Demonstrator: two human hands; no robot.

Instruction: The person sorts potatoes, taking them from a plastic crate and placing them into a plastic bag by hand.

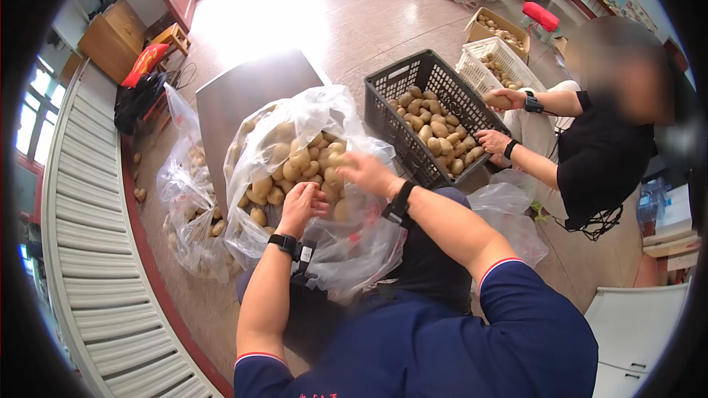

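Observation:
A clear plastic bag (310,107) full of potatoes (299,161) stands open in front of me. My right hand (369,177) is over the bag's right side, its fingers closed around a potato (339,161). At the bag's near edge is my left hand (301,206), fingers curled just above the potatoes; what they hold, if anything, is hidden. Right of the bag sits a black plastic crate (391,112), partly filled with potatoes. Both my wrists wear black straps.
Beside the crate, another person (605,133) holds a potato (498,101) in one hand, the other hand at the crate's rim. A white crate (472,66) and a cardboard box (479,26) hold more potatoes. Another potato bag (188,184) lies left, near a radiator (103,250).

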